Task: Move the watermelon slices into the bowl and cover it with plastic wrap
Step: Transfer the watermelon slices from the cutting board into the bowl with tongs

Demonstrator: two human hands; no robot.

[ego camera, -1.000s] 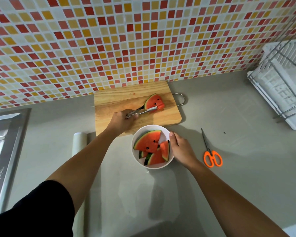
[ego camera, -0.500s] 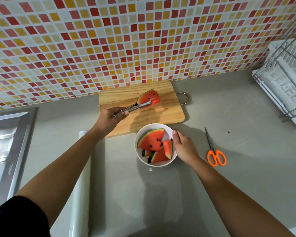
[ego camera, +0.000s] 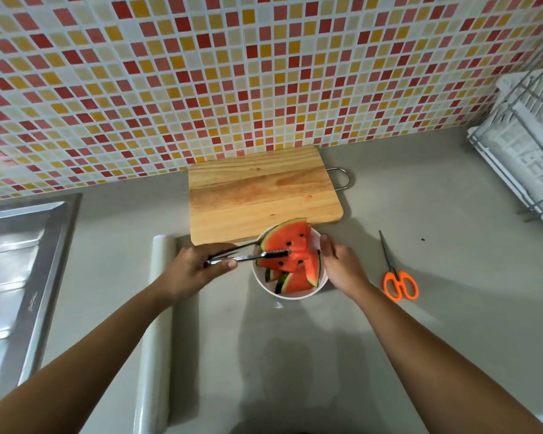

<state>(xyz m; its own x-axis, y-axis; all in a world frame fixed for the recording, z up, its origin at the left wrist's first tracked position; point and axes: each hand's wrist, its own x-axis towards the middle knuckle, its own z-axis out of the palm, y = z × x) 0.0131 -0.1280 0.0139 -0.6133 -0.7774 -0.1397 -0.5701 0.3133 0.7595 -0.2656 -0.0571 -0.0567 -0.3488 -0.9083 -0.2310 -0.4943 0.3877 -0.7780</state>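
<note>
**Last slice arrives over the bowl**

The left hand (ego camera: 198,267) pinches slim stainless-steel tongs (ego camera: 248,256), their serrated tips clamped on a triangular red watermelon slice with green rind and black seeds (ego camera: 290,242). A second ago this slice lay on the pale wooden cutting board with a wire handle (ego camera: 264,195); it has since been carried across and now hangs over the round white bowl (ego camera: 290,294), above the wedges already piled inside (ego camera: 295,280). The board is bare but for faint juice marks — so, judging by this, the transfer step is nearly finished and only the release remains before covering.

The right hand (ego camera: 342,267) cups the bowl's right rim, its grip loose and steadying, fingers (ego camera: 325,249) flat against the wall.

The roll of translucent plastic wrap (ego camera: 157,336) lies untouched on the smooth grey counter (ego camera: 420,339), left of the bowl — orange-handled scissors (ego camera: 397,277) rest to the right. The flesh looks wet and likely slippery.
</note>
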